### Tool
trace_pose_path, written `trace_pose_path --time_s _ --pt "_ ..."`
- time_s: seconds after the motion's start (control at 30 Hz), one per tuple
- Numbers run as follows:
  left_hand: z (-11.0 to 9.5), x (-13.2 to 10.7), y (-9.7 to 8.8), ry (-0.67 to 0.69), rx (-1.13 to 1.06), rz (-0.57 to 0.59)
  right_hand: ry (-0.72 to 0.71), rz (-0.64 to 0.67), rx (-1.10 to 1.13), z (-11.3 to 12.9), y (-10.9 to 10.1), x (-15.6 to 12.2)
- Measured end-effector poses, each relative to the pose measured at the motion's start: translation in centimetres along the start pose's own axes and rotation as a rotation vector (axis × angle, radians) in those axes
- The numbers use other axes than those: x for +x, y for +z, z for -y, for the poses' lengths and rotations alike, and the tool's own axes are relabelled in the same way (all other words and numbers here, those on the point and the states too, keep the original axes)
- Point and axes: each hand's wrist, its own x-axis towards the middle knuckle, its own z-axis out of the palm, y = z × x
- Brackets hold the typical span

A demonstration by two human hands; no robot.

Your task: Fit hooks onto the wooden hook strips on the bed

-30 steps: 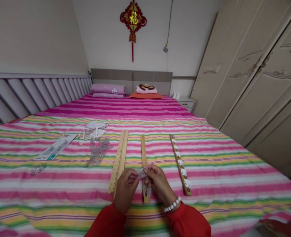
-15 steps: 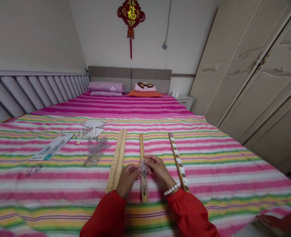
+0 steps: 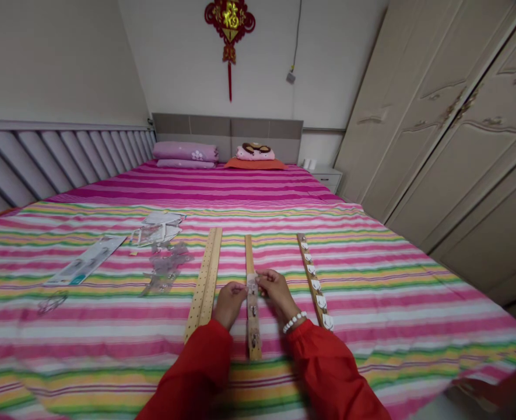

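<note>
A narrow wooden strip (image 3: 249, 251) lies lengthwise on the striped bedspread, between my hands. Two clear adhesive hooks with metal hooks sit on its near part, the nearest hook (image 3: 253, 338) close to the end. Farther up, another clear adhesive hook (image 3: 252, 280) is against the strip. My left hand (image 3: 230, 304) pinches its left edge, fingers closed. From the right, my right hand (image 3: 277, 290) holds its other edge between thumb and fingertips; a white bead bracelet circles that wrist. Fingertips partly cover this hook.
Two perforated wooden strips (image 3: 204, 286) lie left of my left hand. On the right is a wooden strip with several white hooks (image 3: 316, 284). Clear hooks in a pile (image 3: 168, 268), white papers (image 3: 159, 227), a packaging card (image 3: 87, 259) and a small wire-like bundle (image 3: 53, 302) lie left.
Both hands have moved slightly farther up the strip. The second clear hook now shows uncovered below my fingers, and a third is at my fingertips.
</note>
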Motion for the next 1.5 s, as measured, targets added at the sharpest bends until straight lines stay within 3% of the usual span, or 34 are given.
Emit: trace_pose_path --time_s 0.4,0.87,1.13,1.5 --pt "-0.2 1.9 0.2 -0.062 0.108 0.011 0.021 -0.067 0.022 -1.3 0.2 1.4" --pt "0.4 2.0 0.8 -0.128 0.272 0.007 0.040 -0.069 -0.026 -2.1 -0.1 1.8" --pt "0.9 2.3 0.8 -0.146 0.236 0.014 0.067 -0.090 -0.059 -2.3 -0.1 2.1" --pt "0.7 3.4 0.9 -0.270 0.136 0.060 0.302 -0.100 -0.285 -0.7 0.7 3.4"
